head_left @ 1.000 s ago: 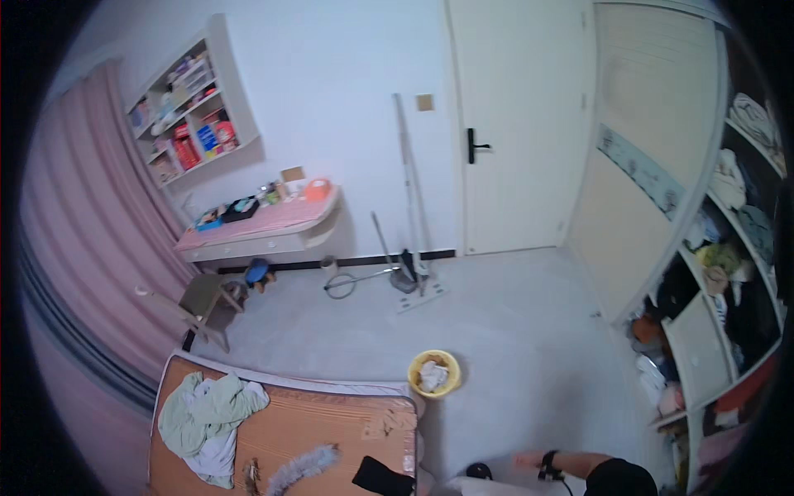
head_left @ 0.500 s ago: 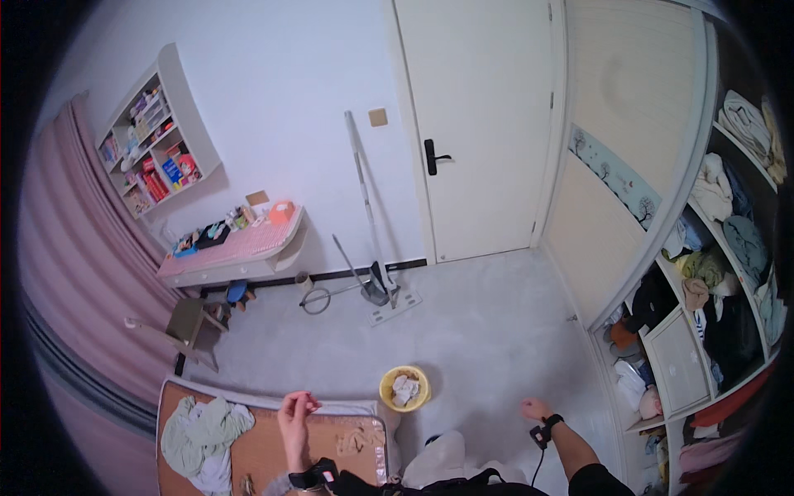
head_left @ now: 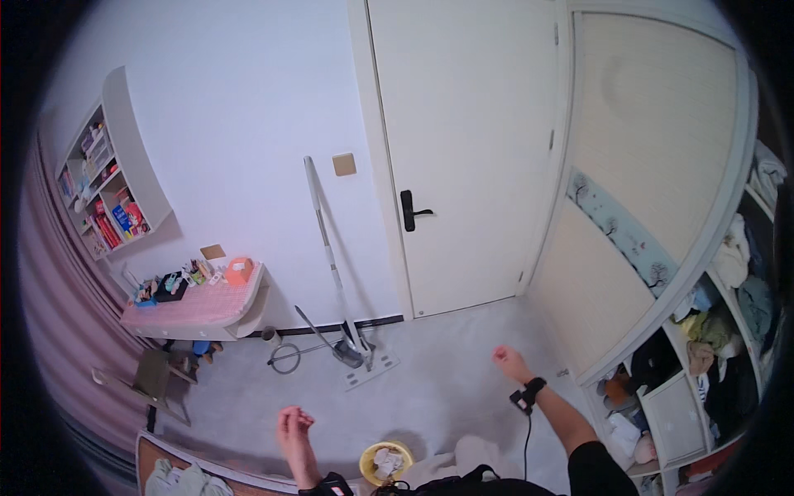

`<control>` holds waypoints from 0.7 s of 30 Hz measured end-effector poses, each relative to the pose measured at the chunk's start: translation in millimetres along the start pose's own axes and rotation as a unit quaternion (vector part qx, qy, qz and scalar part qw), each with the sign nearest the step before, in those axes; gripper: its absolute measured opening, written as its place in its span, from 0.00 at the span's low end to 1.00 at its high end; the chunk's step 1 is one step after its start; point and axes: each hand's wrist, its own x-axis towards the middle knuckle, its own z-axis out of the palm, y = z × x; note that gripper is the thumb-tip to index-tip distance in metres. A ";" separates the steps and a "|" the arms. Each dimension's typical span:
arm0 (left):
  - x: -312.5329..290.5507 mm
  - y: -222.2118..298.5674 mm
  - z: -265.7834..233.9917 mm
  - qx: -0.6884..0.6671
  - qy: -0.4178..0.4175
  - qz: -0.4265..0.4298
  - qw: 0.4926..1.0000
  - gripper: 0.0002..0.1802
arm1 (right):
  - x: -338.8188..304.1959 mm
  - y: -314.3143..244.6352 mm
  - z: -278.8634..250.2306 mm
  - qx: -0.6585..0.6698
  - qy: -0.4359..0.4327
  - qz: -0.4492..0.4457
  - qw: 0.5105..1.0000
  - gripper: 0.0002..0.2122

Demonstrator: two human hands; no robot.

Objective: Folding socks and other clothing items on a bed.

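Observation:
My left hand [head_left: 295, 431] is raised low in the view, its fingers curled together with nothing visible in them. It hangs above the near edge of the bed, just left of a yellow wastebasket [head_left: 365, 474] that holds crumpled white paper [head_left: 387, 463]. Farther right, my right hand [head_left: 511, 364] is held out over the grey floor, fingers folded in and no object showing. Neither hand touches anything. A black band with a small device and a cable [head_left: 528, 438] is on my right wrist; another band sits on my left.
Ahead stands a closed white door [head_left: 471, 157] with a black handle [head_left: 408, 211]. A flat mop [head_left: 329, 248] and a dustpan [head_left: 347, 354] lean by the wall. Left are a desk [head_left: 190, 307], a chair [head_left: 152, 376] and the bed [head_left: 165, 450]; right, an open wardrobe [head_left: 678, 422] of clothes.
My view has tilted up and shifted forward, so the bed and wastebasket sit lower. The right hand has come up and forward a little. Both hands stay empty-looking and curled.

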 end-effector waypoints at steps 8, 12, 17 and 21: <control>103.9 -15.2 63.9 0.206 0.046 0.035 0.977 0.08 | 267.7 -41.9 33.6 -0.153 -0.005 -0.151 0.977 0.26; 143.7 -24.7 93.3 0.262 0.109 0.032 0.958 0.09 | 438.3 -93.9 74.2 -0.194 0.048 -0.213 0.956 0.33; 213.0 -36.1 157.4 0.202 0.162 -0.001 0.966 0.08 | 591.0 -110.1 136.2 -0.321 0.067 -0.208 0.922 0.38; 262.4 -48.4 185.2 0.204 0.222 0.008 0.953 0.06 | 657.4 -74.6 170.6 -0.333 -0.050 -0.140 0.931 0.37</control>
